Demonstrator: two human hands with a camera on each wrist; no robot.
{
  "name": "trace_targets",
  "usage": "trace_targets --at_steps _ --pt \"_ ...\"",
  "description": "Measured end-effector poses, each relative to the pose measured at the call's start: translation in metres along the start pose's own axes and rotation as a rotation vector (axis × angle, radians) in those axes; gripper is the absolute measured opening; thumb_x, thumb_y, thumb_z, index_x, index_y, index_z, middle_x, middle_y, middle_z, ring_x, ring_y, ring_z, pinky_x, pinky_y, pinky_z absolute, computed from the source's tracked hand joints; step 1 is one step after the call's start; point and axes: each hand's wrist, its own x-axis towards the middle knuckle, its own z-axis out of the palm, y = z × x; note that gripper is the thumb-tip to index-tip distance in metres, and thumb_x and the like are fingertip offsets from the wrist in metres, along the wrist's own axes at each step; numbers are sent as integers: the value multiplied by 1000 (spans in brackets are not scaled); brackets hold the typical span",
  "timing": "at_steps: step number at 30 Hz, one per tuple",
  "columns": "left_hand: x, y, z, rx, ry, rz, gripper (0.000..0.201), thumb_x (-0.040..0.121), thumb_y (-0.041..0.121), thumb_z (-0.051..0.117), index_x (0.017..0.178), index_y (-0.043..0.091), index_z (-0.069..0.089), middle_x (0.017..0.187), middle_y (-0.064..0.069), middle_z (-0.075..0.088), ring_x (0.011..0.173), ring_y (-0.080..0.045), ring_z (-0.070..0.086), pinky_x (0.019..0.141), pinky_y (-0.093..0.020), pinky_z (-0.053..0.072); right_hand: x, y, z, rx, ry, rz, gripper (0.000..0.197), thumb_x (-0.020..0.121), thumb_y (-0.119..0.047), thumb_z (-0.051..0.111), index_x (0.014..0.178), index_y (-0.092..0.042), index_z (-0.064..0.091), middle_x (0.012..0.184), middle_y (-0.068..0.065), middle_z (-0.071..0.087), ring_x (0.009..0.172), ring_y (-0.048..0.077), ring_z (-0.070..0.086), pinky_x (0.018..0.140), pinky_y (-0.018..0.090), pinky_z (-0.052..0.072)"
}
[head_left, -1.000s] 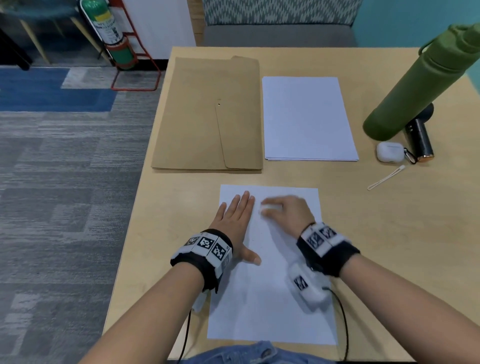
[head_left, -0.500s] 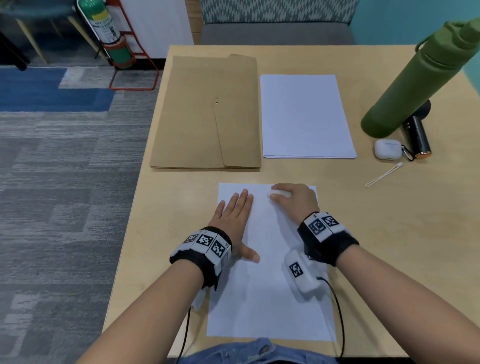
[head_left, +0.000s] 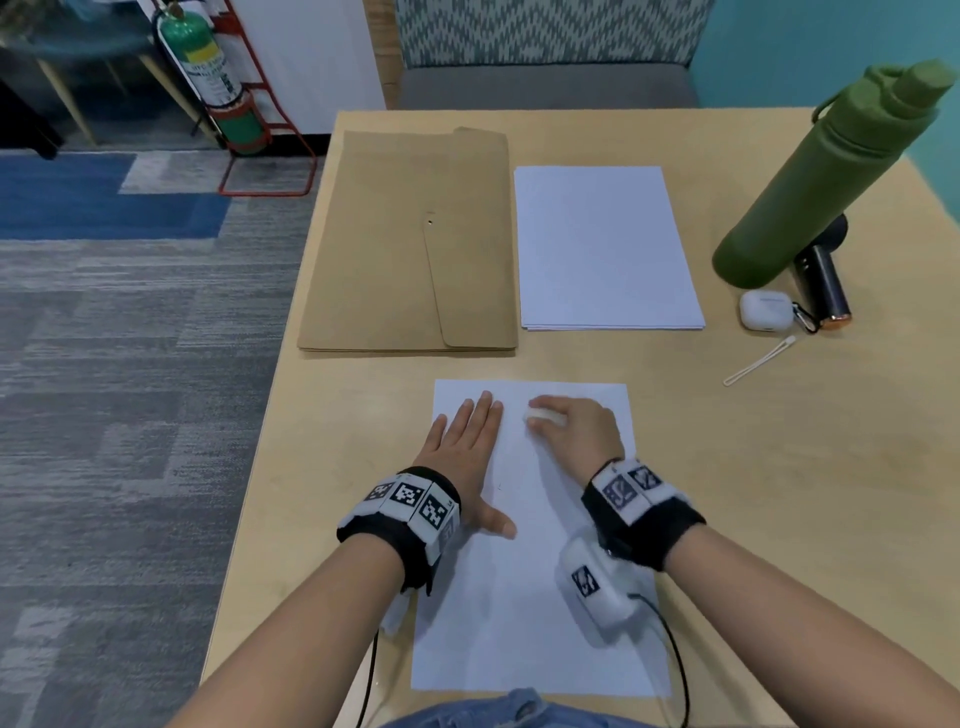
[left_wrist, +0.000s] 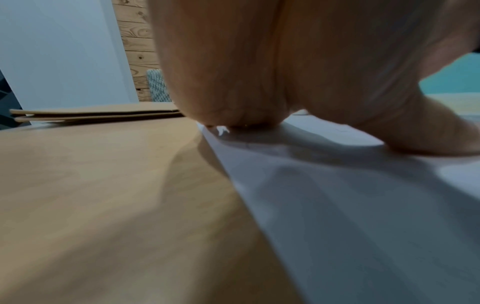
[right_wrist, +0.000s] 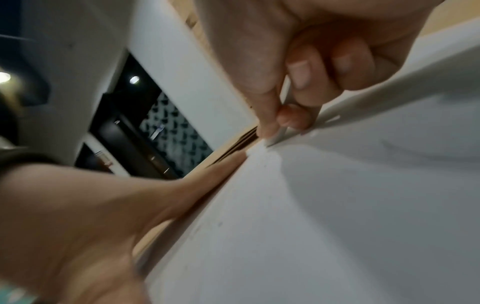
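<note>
**Eraser on the sheet, left hand pinning it down**

Head view: a white sheet (head_left: 524, 613) lies on the wooden table (head_left: 779, 467) at 6 o'clock, its near edge by the table's near edge. The left hand (head_left: 470, 447) lies flat on the sheet's left half, fingers straight and together, pointing to 12 o'clock, thumb spread toward 3. Just beside it, at 3 o'clock, the right hand (head_left: 576, 431) curls its fingers round a small white eraser (head_left: 543, 414), which touches the sheet near its far edge. A brown envelope (head_left: 410, 244) lies at 11 o'clock of the sheet, a paper stack (head_left: 605, 244) at 1 o'clock, a green bottle (head_left: 831, 171) at 2 o'clock.

Left wrist view: the heel of the palm and the thumb press on the sheet beside its left edge.

Right wrist view: thumb and fingertips pinch the eraser, its tip on the sheet
</note>
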Motion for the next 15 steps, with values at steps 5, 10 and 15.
trace_targets --at_steps 5,10,15 --pt "0 1 1 -4 2 -2 134 68 61 70 141 14 -32 150 0 -37 140 -18 -29 113 -38 -16 -48 10 15 -172 -287 -109 26 83 -32 62 107 -30 69 119 -8 66 114 9 57 100 26 41" --pt "0 -1 0 2 -10 8 135 68 62 70 140 16 -34 149 1 -38 140 -17 -30 114 -38 -16 9 2 -17 -28 -19 17 26 83 -28 64 108 -23 69 121 -2 65 119 14 53 94 15 32" --pt "1 -2 0 0 -14 8 135 68 63 70 141 16 -33 149 1 -38 140 -17 -30 114 -39 -16 -8 5 3 2 41 55 27 85 -28 61 111 -24 67 121 -1 65 116 17 56 95 21 37"
